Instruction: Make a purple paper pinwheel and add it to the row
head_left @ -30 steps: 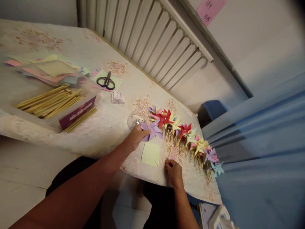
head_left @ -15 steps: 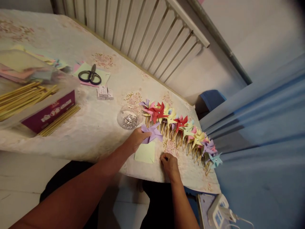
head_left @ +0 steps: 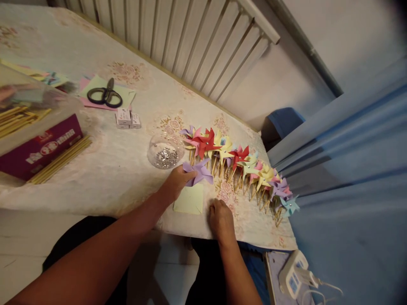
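My left hand (head_left: 178,180) grips a purple paper pinwheel (head_left: 200,173) by one side, above a pale green paper square (head_left: 189,200) lying on the table. To the right of the square, my right hand (head_left: 221,216) is closed near the table's front edge; what its fingers hold, if anything, is too small to make out. A clear round dish (head_left: 155,148) with small shiny metal pieces (head_left: 167,157) stands just beyond my left hand. Finished-looking pinwheels on sticks, such as a red one (head_left: 207,143) and a light blue one (head_left: 290,205), lie in a row at the right.
Scissors (head_left: 104,96) rest on coloured papers (head_left: 127,95), beside small boxes (head_left: 123,117). At the left are a purple-sided box (head_left: 41,146) and wooden sticks (head_left: 62,161). A power strip (head_left: 294,275) sits at the lower right, near blue curtains (head_left: 349,178).
The view has shifted slightly, moving most table items left. My right hand's fingers have turned downward and are more hidden. My left hand still holds the purple pinwheel.
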A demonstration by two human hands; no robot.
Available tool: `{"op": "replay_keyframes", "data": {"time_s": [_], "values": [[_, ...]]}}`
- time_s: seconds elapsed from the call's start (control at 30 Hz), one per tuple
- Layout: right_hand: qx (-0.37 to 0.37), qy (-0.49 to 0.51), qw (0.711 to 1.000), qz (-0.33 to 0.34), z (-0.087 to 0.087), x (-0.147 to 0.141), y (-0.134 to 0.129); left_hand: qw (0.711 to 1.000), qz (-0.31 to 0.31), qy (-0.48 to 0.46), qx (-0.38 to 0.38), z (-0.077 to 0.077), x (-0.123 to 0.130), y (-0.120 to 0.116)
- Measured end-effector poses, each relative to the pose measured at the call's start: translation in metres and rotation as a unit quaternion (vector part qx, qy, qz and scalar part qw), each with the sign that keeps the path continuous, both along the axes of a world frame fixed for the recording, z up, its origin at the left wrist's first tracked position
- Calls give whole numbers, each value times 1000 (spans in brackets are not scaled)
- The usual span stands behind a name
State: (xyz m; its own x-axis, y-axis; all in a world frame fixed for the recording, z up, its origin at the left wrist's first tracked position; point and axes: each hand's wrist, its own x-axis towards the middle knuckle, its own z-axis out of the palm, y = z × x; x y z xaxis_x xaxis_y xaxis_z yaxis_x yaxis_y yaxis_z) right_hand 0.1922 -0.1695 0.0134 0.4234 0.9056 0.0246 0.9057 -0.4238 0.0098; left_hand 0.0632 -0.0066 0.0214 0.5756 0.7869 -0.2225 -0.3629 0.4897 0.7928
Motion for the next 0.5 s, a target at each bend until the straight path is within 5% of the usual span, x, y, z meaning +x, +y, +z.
{"op": "replay_keyframes", "data": {"time_s": [0.5], "values": [[-1,6,1000,-9,0,1,0,1000,-4,12,-7,-1,1,-1]]}}
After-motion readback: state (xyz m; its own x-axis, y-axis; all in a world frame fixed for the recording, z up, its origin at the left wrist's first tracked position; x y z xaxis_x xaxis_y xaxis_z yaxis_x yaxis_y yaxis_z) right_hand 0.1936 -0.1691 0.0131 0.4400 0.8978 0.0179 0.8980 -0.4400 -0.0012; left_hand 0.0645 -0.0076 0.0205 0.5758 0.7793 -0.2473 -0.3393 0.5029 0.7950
